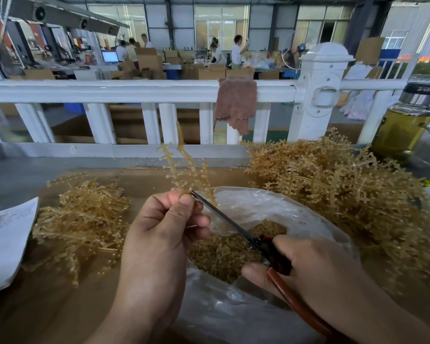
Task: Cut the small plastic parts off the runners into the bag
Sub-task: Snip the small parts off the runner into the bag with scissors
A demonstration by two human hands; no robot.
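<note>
Mid-cut: left grip (pixel 164 224) pinches a runner (pixel 181 160) upright over the bag (pixel 271 207), right grip (pixel 315 266) clamps scissors (pixel 224 219), tips at the runner; next probably a snip dropping parts inside.

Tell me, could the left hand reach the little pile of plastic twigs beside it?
Probably yes: the pile lies just left of the left hand with nothing between, but its fingers pinch a runner.

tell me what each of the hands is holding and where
Left hand pinches a runner at its lower end; right hand grips the scissors by the handles.
</note>
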